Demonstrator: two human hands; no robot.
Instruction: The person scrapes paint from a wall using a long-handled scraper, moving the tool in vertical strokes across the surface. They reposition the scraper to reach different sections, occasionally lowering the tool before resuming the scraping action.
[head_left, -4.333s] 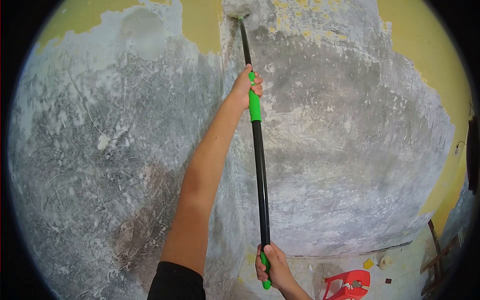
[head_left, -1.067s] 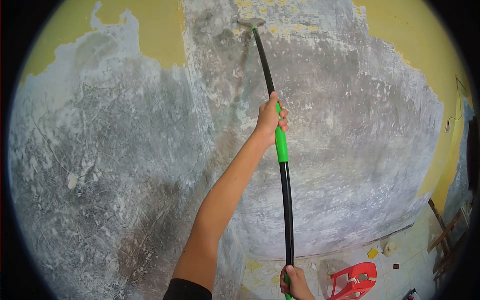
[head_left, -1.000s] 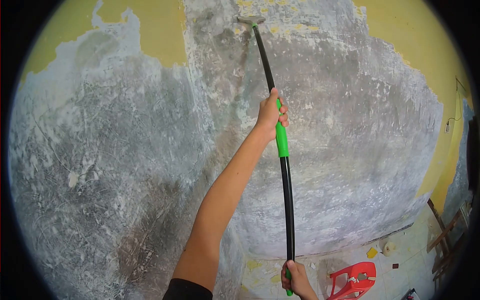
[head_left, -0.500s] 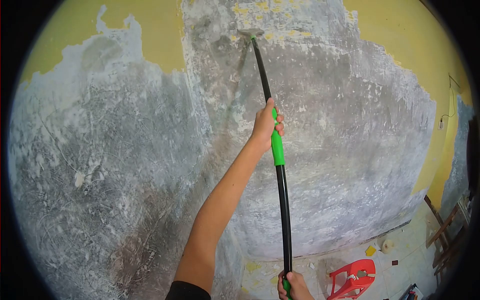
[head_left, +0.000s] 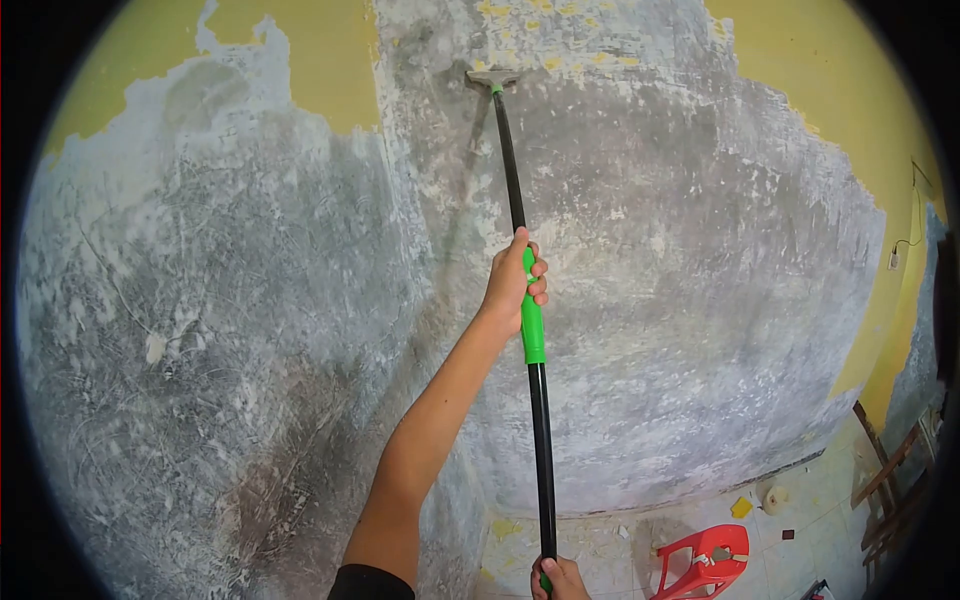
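Note:
A long-handled scraper [head_left: 543, 440] with a black pole and a green grip sleeve runs from the bottom of the view up to the wall. My left hand [head_left: 513, 280] is wrapped around the green sleeve at mid-pole, arm stretched out. Lower down, my right hand [head_left: 562, 580] is closed around the pole near its green bottom end, partly cut off by the frame edge. The wide scraper head [head_left: 493, 77] is at the bare grey wall [head_left: 640, 240], just below scattered yellow paint flecks; whether its blade touches cannot be made out.
Yellow paint [head_left: 815, 70] remains on the upper and right wall areas. A red plastic stool [head_left: 705, 562] stands on the tiled floor among paint chips, with a yellow piece [head_left: 741, 508] and a roll-like object [head_left: 775, 499] behind it. Wooden pieces [head_left: 888, 470] lean at right.
The scraper head has come slightly down and left along the wall. Both hands, still gripping the pole, have shifted left in view, the left one also lower.

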